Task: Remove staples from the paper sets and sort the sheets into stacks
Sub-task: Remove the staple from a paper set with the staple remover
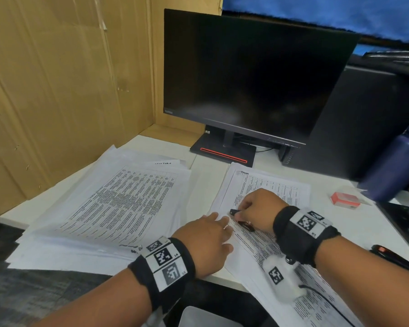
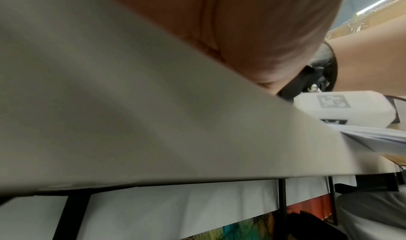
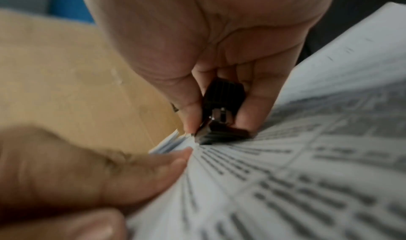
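A stapled set of printed sheets (image 1: 265,241) lies at the desk's front right. My right hand (image 1: 253,208) pinches a small black staple remover (image 1: 234,212) between thumb and fingers, its metal tip (image 3: 198,133) pressed at the set's corner. My left hand (image 1: 206,239) lies flat with straight fingers on the paper beside that corner; its fingertip (image 3: 175,158) touches the sheet just below the remover. A wide pile of loose printed sheets (image 1: 109,208) covers the desk's left side. In the left wrist view only the palm (image 2: 252,26) and the desk edge (image 2: 153,122) show.
A dark monitor (image 1: 253,74) on a black stand stands at the back. A cardboard wall (image 1: 64,86) closes the left side. A red staple box (image 1: 345,199), a dark blue bottle (image 1: 397,166) and a black pen (image 1: 397,258) sit at the right.
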A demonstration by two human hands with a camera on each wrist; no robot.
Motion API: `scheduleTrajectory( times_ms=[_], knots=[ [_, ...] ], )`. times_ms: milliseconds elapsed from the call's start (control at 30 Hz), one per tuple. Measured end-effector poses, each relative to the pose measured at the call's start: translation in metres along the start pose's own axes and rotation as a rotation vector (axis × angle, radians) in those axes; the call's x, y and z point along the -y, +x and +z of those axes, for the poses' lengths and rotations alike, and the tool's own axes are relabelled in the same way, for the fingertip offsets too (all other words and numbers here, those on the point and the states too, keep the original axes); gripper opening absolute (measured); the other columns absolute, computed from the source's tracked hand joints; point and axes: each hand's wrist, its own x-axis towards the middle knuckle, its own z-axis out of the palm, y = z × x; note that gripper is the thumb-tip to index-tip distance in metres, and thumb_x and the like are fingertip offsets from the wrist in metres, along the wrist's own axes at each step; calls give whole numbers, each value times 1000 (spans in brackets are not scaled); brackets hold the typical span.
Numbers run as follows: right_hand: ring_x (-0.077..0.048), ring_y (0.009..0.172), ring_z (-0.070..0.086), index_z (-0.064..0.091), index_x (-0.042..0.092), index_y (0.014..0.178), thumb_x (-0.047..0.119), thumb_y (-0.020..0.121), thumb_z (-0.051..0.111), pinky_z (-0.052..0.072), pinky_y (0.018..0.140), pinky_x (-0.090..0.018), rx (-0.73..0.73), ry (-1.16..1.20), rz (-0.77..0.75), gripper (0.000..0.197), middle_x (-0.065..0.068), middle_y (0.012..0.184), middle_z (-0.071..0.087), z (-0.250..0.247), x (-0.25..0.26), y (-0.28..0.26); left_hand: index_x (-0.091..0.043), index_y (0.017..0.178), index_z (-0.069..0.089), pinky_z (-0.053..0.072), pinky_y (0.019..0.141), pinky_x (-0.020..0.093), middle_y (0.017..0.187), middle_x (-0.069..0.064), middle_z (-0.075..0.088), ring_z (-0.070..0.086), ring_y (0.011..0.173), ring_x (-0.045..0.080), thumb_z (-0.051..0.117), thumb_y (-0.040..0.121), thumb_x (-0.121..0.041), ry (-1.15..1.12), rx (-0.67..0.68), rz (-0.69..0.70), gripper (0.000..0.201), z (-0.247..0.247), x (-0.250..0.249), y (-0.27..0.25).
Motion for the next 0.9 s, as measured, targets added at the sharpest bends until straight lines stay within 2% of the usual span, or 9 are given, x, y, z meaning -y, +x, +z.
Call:
scheduleTrajectory(
  times_ms=[100,267,367,500,600,667,733,800,900],
  knots=[
    [-28,87,74,73,3,96,25,91,70,61,86,-43,66,235,90,22,-13,97,76,-3,-4,5,-17,160,27,12,129,40,173,0,9,5,159,21,32,109,-36,7,17,-9,55,-1,0,1],
    [-39,98,73,68,-5,111,20,98,63,58,91,-48,107,389,145,29,-24,104,73,-3,-7,5,-16,158,30,20,125,41,172,1,14,12,158,23,33,108,-37,29,18,-12,54,-1,0,3],
    [-33,89,73,67,-4,112,16,98,62,59,90,-45,119,458,180,25,-22,104,73,-3,-8,4,-16,158,31,19,126,42,172,0,13,9,158,22,33,108,-36,25,19,-11,54,-1,0,2],
    [-22,78,70,66,-4,114,10,96,64,63,80,-36,141,712,269,23,-18,97,71,-4,-14,5,-17,158,31,20,126,41,172,-1,12,9,158,21,33,108,-36,19,23,-16,53,-3,-1,1],
    [-23,80,71,67,-3,112,9,94,67,62,83,-39,147,745,284,21,-19,100,73,-3,-17,6,-17,158,31,21,127,42,172,-1,13,10,158,21,33,109,-36,21,35,-20,53,-5,-2,0],
    [-21,75,71,67,-4,111,8,94,67,63,72,-35,142,758,293,21,-17,93,73,-5,-16,5,-18,158,32,21,126,42,172,-1,14,11,158,20,33,108,-37,20,32,-23,53,-5,-2,1],
    [-20,70,69,67,-4,112,11,95,67,61,63,-32,144,734,305,22,-15,88,71,-6,-15,7,-18,158,31,21,127,42,172,-2,14,10,158,20,33,108,-38,11,32,-27,54,-5,-1,2],
    [-21,71,67,67,-1,111,16,96,65,61,65,-32,153,593,299,22,-13,90,69,-8,-11,7,-18,159,31,21,127,42,172,-2,14,9,159,20,33,108,-38,7,37,-30,54,-4,-2,2],
    [-19,83,66,68,7,110,23,95,61,58,74,-30,91,36,95,23,-7,100,69,-15,-6,5,-18,158,33,24,126,44,170,-1,18,14,157,21,33,108,-37,10,31,-30,53,-4,-2,2]
  ],
)
